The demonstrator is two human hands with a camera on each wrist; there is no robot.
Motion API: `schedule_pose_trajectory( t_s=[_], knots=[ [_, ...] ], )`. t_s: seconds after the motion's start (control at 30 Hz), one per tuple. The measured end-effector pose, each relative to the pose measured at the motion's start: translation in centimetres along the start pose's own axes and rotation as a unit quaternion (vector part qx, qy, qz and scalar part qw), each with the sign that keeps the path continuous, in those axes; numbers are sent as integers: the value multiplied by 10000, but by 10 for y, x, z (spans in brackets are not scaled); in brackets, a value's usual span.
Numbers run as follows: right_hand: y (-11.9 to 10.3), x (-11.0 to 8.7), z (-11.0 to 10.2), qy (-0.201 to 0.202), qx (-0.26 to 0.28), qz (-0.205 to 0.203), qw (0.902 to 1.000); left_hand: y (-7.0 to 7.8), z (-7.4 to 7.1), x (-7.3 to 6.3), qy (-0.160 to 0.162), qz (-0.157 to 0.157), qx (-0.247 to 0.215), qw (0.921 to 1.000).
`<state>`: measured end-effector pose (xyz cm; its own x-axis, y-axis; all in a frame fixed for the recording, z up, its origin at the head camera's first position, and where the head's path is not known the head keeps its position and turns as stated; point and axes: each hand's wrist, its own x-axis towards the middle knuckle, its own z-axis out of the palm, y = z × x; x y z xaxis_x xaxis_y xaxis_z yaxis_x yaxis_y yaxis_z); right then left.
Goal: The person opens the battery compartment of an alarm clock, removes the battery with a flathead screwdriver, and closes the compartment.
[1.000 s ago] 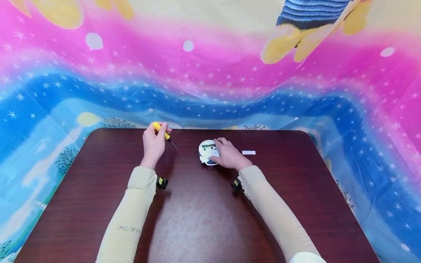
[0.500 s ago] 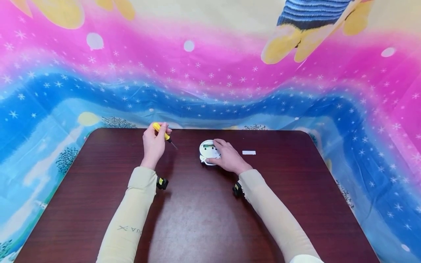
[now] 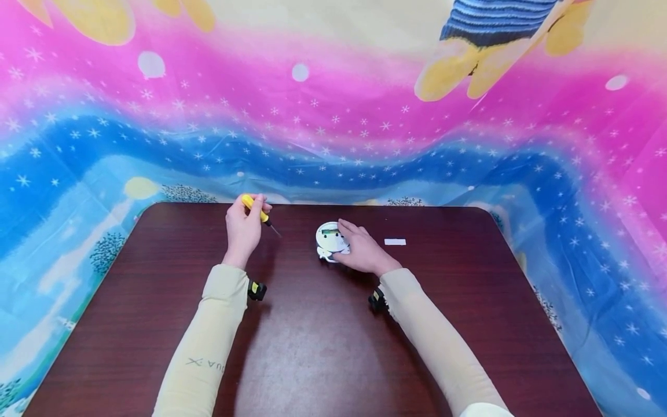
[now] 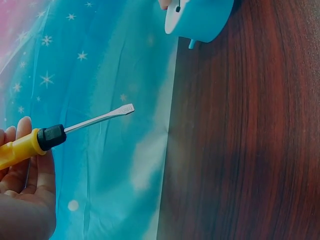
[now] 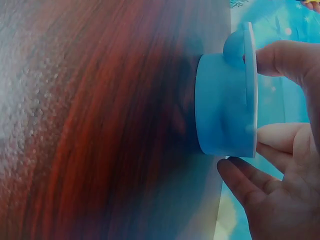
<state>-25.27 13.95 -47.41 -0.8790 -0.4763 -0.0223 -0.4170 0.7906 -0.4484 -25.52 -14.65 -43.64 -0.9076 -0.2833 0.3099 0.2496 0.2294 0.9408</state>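
Note:
In the head view my left hand [image 3: 242, 229] holds a screwdriver [image 3: 257, 209] with a yellow handle, left of the clock and above the table. Its flat metal tip [image 4: 129, 108] shows in the left wrist view, pointing away from the fingers. A small round alarm clock [image 3: 327, 242] lies with its white back up, a green battery [image 3: 330, 231] visible in a slot. My right hand [image 3: 366, 250] grips the clock from the right. In the right wrist view the thumb [image 5: 280, 55] presses the white back, and the fingers lie along the side of the blue body.
A small white strip [image 3: 395, 242] lies on the dark wooden table [image 3: 312, 347], right of the right hand. Behind the table's far edge hangs a printed cloth [image 3: 333, 145] in pink and blue. Black wrist cameras [image 3: 257, 290] sit under the sleeves.
The right thumb shifts left across the clock's back, then slightly back to the right. The left hand and screwdriver stay in place.

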Motion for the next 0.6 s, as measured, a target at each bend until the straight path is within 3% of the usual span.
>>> schedule_pose_trajectory(
  t_s=[0.27, 0.6],
  knots=[
    [5, 0, 1, 50, -146, -216, 9996, -2, -1, 0, -8, 0, -14, 10000],
    [2, 1, 2, -9, -194, -64, 9998, 0, 0, -1, -51, -83, -39, 9999]
  ],
)
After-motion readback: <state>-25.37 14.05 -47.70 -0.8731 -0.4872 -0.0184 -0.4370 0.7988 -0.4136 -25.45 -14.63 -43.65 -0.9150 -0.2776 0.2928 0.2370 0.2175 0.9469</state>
